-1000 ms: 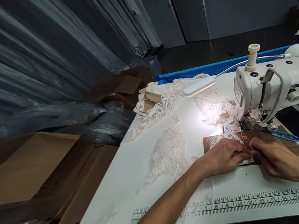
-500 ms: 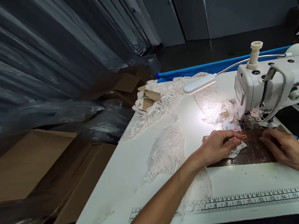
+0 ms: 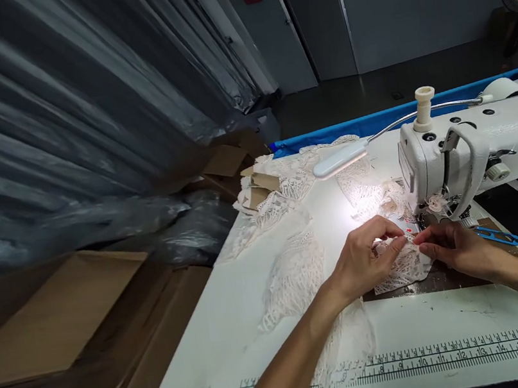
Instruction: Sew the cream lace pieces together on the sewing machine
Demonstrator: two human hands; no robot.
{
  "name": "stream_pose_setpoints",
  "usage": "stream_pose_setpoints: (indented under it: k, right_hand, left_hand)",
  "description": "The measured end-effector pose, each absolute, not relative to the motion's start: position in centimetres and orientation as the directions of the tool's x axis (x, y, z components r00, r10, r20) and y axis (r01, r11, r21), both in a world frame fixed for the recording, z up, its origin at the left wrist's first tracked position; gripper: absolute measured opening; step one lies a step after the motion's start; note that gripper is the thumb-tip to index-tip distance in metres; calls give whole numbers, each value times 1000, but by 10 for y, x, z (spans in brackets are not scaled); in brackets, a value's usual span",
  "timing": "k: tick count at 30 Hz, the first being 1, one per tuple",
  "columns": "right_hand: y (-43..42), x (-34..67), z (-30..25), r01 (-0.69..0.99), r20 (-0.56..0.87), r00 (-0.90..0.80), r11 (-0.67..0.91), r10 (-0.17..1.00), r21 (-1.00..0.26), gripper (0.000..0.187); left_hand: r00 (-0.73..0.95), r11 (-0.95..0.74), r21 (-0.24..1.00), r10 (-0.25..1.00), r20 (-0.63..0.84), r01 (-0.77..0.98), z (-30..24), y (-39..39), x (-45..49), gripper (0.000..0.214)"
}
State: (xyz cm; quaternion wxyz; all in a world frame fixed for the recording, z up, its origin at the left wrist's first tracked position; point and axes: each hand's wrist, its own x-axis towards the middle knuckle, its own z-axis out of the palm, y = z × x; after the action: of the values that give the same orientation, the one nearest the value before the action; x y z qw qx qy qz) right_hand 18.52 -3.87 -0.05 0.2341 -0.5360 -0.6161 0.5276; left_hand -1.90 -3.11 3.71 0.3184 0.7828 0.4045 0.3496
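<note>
A piece of white lace [image 3: 403, 266] lies over the brown plate [image 3: 451, 279] in front of the sewing machine [image 3: 456, 145]. My left hand [image 3: 368, 252] is closed on the lace's upper edge, thumb and fingers pinched. Close beside it, my right hand [image 3: 457, 249] pinches the same edge from the right, its fingertips almost meeting the left ones. Both hands are just in front of the needle area, which is partly hidden. More lace [image 3: 381, 198] lies bunched behind, left of the machine head and lit by the lamp [image 3: 340, 160].
Lace pieces [image 3: 295, 273] spread across the white table [image 3: 205, 351] on the left. A printed ruler [image 3: 458, 355] runs along the front edge. Blue thread snips [image 3: 499, 236] and a black phone [image 3: 515, 211] lie right of the plate. Cardboard boxes [image 3: 63, 314] stand left of the table.
My right hand has moved left to the lace and now pinches it beside my left hand. The lace is spread wider, and the blue thread snips have come into fuller view. The camera view has shifted slightly.
</note>
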Motion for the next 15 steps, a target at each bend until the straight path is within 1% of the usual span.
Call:
stream_pose_setpoints:
  k: [2, 5, 8, 11, 13, 15]
  right_hand:
    - [-39, 185, 2, 352, -243, -311, -126, 919, -927, 19]
    - [-42, 184, 4, 252, -207, -308, -130, 928, -959, 23]
    - [-45, 184, 2, 215, -183, -327, -115, 927, -970, 31]
    - [-48, 186, 1, 282, -129, -341, -30, 931, -959, 33]
    - [-48, 188, 3, 333, -94, -320, 19, 943, -943, 31]
    - [-48, 191, 5, 352, -77, -291, 32, 954, -936, 31]
  left_hand:
    - [478, -485, 773, 835, 271, 408, 35, -32, -17, 19]
    - [496, -421, 772, 854, 159, 477, 27, -34, -13, 31]
    - [437, -280, 817, 899, 38, 504, 21, -35, -9, 22]
    - [355, -146, 900, 935, -11, 411, 20, -34, -9, 22]
    - [278, -54, 950, 960, -36, 308, 23, -32, -10, 27]
    - [235, 46, 979, 968, -93, 198, 26, -31, -12, 33]
